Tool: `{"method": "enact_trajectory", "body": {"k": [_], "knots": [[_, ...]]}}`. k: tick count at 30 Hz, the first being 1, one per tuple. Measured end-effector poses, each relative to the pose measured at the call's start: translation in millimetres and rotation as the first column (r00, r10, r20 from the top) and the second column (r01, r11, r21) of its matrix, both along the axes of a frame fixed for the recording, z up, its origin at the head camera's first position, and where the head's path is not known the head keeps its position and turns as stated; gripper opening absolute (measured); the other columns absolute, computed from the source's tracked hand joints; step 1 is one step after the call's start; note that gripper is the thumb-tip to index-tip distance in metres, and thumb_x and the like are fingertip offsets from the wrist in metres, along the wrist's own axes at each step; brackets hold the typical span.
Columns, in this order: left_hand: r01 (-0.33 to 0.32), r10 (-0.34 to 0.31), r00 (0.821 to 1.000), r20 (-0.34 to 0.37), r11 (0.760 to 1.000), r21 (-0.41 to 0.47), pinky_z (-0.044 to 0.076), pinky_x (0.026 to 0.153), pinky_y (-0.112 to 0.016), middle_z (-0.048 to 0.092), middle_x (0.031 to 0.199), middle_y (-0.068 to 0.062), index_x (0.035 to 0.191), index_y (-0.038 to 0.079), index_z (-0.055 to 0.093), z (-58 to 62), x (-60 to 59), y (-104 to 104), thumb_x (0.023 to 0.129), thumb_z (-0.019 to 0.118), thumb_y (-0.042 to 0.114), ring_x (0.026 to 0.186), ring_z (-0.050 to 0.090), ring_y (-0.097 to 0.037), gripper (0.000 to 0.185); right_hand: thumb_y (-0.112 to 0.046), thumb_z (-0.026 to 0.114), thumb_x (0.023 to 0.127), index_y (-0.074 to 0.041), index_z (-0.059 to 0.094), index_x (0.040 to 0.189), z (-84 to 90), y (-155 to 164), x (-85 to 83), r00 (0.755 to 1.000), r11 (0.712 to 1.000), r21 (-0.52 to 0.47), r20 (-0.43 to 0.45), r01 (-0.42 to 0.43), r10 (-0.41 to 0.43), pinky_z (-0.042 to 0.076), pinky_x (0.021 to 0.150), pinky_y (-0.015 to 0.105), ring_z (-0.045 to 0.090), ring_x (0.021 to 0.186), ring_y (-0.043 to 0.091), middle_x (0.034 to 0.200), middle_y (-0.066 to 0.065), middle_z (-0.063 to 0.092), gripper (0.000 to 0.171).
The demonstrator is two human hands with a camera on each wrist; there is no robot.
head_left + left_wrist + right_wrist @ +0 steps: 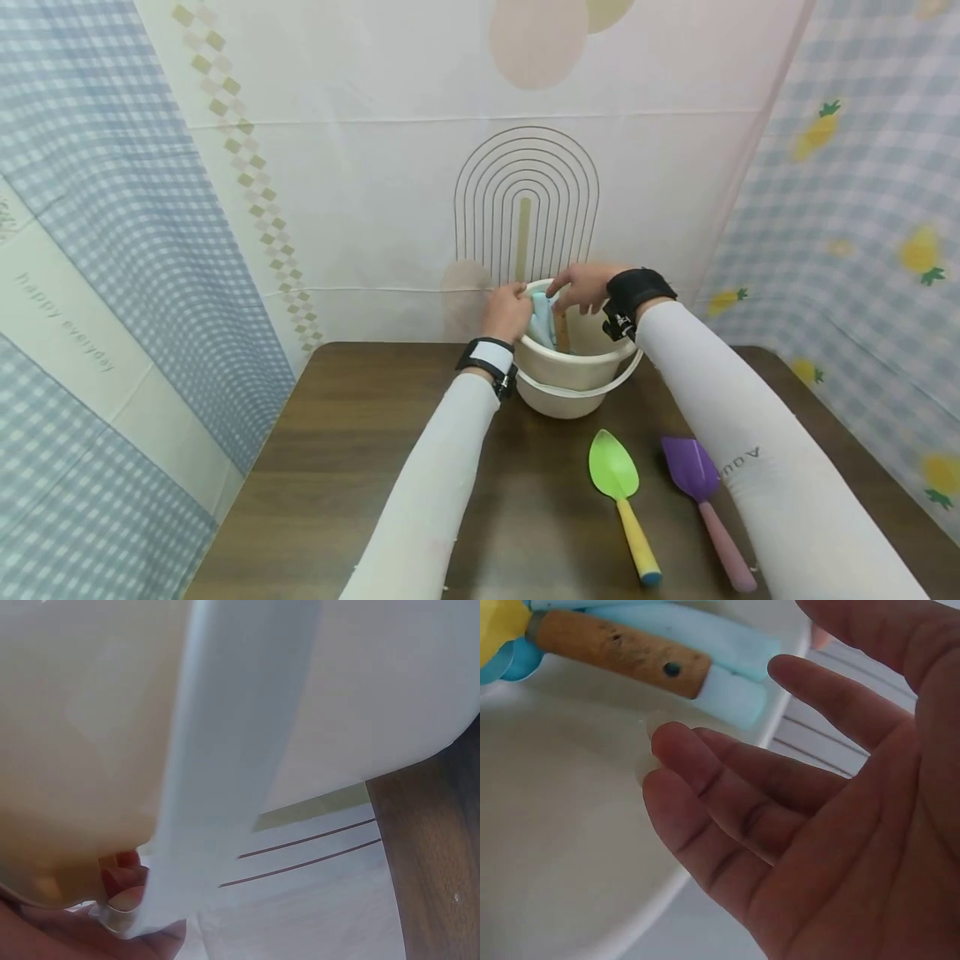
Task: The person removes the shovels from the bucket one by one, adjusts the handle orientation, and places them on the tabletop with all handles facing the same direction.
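At the desk's back edge, the left hand (508,310) grips the cream plastic bucket's (573,379) rim, best held steady while the right hand (581,286), fingers relaxed, hovers over the wooden-handled tool (619,649) inside.

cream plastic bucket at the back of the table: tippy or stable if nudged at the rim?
The cream plastic bucket looks thin-walled and probably light, so a rim push could well slide or tilt it. Its base seems narrower than its mouth, which adds to the tipping risk. The left hand grips the rim, likely steadying it, while the wooden-handled tool leaning inside may shift weight sideways.
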State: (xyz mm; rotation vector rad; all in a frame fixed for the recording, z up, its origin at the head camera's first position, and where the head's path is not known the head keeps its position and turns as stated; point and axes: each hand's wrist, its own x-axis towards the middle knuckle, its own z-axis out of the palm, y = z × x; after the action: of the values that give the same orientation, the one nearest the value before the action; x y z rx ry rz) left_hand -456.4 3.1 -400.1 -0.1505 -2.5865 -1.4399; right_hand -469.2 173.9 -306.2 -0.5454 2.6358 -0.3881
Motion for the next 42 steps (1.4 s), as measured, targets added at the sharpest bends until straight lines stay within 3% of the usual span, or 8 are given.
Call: {"method": "enact_trajectory", "body": {"k": [5, 11, 14, 18, 22, 28, 34, 42], "knots": [[0.010, -0.010, 1.000, 0.009, 1.000, -0.003, 0.050, 0.109, -0.041, 0.062, 0.148, -0.006, 0.145, 0.013, 0.061, -0.4, 0.8, 1.5, 0.103, 0.042, 0.018, 0.136, 0.058, -0.024, 0.047, -0.028, 0.059, 0.104, -0.005, 0.054, 0.149, -12.0, 2.6, -11.9, 0.999, 0.999, 0.018, 0.039, 0.026, -0.027, 0.061, 0.088, 0.046, 0.071, 0.106, 0.042, 0.139, 0.023, 0.064, 0.051], [-0.006, 0.006, 1.000, 0.018, 1.000, -0.010, 0.051, 0.107, -0.041, 0.062, 0.148, -0.005, 0.145, 0.015, 0.061, -3.0, -5.2, 1.2, 0.101, 0.043, 0.018, 0.134, 0.059, -0.023, 0.047, -0.028, 0.059, 0.104, -0.002, 0.054, 0.149, -17.7, -0.4, -18.9, 0.998, 0.999, 0.030, 0.065, 0.018, -0.020, 0.059, 0.096, 0.051, 0.067, 0.116, 0.048, 0.138, 0.029, 0.061, 0.052], [-0.006, 0.007, 1.000, 0.011, 1.000, -0.006, 0.052, 0.105, -0.041, 0.063, 0.148, -0.006, 0.145, 0.015, 0.062, -2.9, -5.8, 1.4, 0.101, 0.044, 0.017, 0.131, 0.060, -0.023, 0.047, -0.027, 0.059, 0.104, -0.002, 0.056, 0.146, -19.7, -3.6, -19.0, 0.998, 0.999, 0.042, 0.063, 0.025, -0.028, 0.060, 0.093, 0.048, 0.067, 0.116, 0.046, 0.134, 0.028, 0.063, 0.049], [0.000, 0.000, 1.000, -0.003, 1.000, 0.007, 0.053, 0.103, -0.040, 0.063, 0.147, -0.007, 0.145, 0.013, 0.061, -1.1, -2.5, 1.6, 0.100, 0.045, 0.016, 0.128, 0.061, -0.023, 0.047, -0.023, 0.060, 0.103, -0.001, 0.063, 0.133, -21.9, -7.5, -17.3, 0.999, 0.998, 0.049, 0.037, 0.030, -0.032, 0.060, 0.089, 0.046, 0.069, 0.108, 0.043, 0.120, 0.023, 0.067, 0.037], [-0.006, 0.006, 1.000, -0.005, 1.000, 0.014, 0.053, 0.105, -0.039, 0.063, 0.147, -0.008, 0.145, 0.012, 0.061, -0.8, 0.2, 1.4, 0.101, 0.045, 0.016, 0.129, 0.061, -0.022, 0.048, -0.020, 0.064, 0.101, -0.002, 0.067, 0.116, -25.8, -10.2, -18.9, 0.999, 0.999, 0.041, 0.006, 0.032, -0.032, 0.061, 0.082, 0.043, 0.071, 0.087, 0.031, 0.101, 0.015, 0.067, 0.023], [-0.001, 0.001, 1.000, -0.011, 1.000, 0.018, 0.053, 0.104, -0.039, 0.063, 0.147, -0.008, 0.146, 0.012, 0.060, -0.4, 1.9, 1.1, 0.100, 0.045, 0.016, 0.128, 0.061, -0.022, 0.048, -0.010, 0.068, 0.097, -0.003, 0.065, 0.097, -28.0, -12.3, -19.3, 1.000, 1.000, 0.011, -0.023, 0.020, -0.020, 0.056, 0.062, 0.030, 0.065, 0.066, 0.020, 0.081, 0.008, 0.063, 0.008], [0.001, -0.001, 1.000, -0.011, 1.000, 0.027, 0.055, 0.097, -0.037, 0.062, 0.148, -0.008, 0.146, 0.011, 0.060, -0.3, 4.1, 0.3, 0.100, 0.046, 0.016, 0.119, 0.063, -0.024, 0.049, -0.002, 0.074, 0.091, -0.006, 0.061, 0.083, -29.2, -12.7, -23.6, 0.999, 1.000, 0.010, -0.036, 0.002, -0.002, 0.058, 0.058, 0.029, 0.067, 0.061, 0.018, 0.074, 0.007, 0.065, 0.015], [0.006, -0.006, 1.000, -0.005, 0.999, 0.035, 0.054, 0.099, -0.039, 0.061, 0.149, -0.010, 0.147, 0.010, 0.058, -0.1, 4.5, 0.6, 0.100, 0.046, 0.016, 0.120, 0.062, -0.025, 0.049, -0.001, 0.075, 0.090, -0.007, 0.060, 0.083, -21.8, -8.3, -19.2, 0.998, 0.999, 0.002, -0.053, -0.035, 0.035, 0.058, 0.058, 0.027, 0.067, 0.062, 0.017, 0.077, 0.007, 0.065, 0.018]]}}
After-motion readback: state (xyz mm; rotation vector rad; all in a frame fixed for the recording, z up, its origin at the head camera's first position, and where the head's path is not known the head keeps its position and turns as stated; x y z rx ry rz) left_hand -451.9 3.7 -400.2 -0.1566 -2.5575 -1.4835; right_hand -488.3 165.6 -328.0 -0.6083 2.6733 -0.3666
